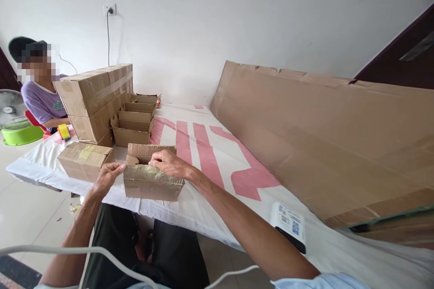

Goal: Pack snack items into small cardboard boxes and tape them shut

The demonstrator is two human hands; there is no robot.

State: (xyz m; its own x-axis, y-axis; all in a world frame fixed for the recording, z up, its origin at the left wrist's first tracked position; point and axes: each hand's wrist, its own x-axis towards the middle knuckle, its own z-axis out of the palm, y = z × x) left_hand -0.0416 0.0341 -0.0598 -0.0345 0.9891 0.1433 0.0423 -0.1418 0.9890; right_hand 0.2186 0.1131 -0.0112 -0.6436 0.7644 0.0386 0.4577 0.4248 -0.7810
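Observation:
A small open cardboard box (151, 185) stands at the near edge of the white and pink covered table (210, 198), its front flap taped. My left hand (107, 176) grips the box's left end with curled fingers. My right hand (169, 164) lies over the top front edge, fingers bent down onto the taped flap. The back flap (151, 150) stands upright behind my hands.
A sealed small box (84, 160) lies to the left. Behind it stand stacked taped cartons (93, 99) and a row of open small boxes (134, 124). Large cardboard sheets (322, 140) lean along the right. Another person (42, 95) sits at far left near a tape dispenser (63, 132). A phone (290, 226) lies near me.

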